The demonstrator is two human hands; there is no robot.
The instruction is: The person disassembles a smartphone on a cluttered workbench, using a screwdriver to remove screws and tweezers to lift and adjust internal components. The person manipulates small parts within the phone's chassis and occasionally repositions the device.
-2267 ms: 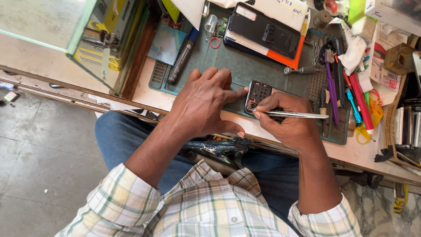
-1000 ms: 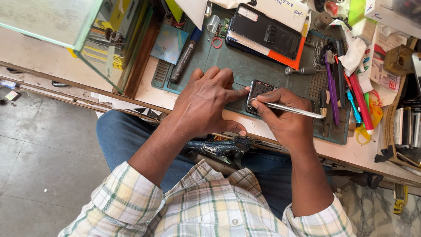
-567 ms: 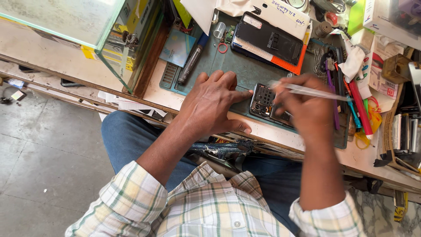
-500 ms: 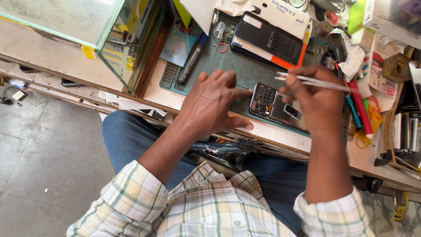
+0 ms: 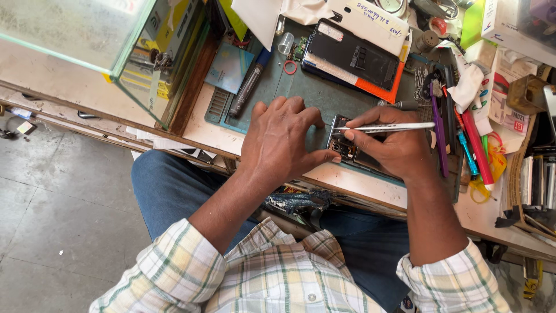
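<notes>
Lying on the green work mat (image 5: pixel 301 93) between the two hands, the opened phone (image 5: pixel 343 142) sits just right of the left hand (image 5: pixel 284 145) and directly under the fingertips of the right hand (image 5: pixel 394 152). The left thumb touches its near edge; the right hand covers most of its right half. What shows of the phone is a dark, backless body with small metal parts and a camera block exposed. The left hand rests palm down on the mat, fingers spread and slightly curled, holding nothing, only steadying the phone with the thumb. The right hand is closed around silver tweezers (image 5: pixel 385 127), pinched between thumb and forefinger, lying almost level with the tips pointing left onto the phone's upper edge. Beyond the hands, another phone with a dark back and orange edge (image 5: pixel 353 58) lies on the mat; a row of coloured tools (image 5: pixel 463 145) lies right of the right hand on the table (image 5: pixel 492 214).
</notes>
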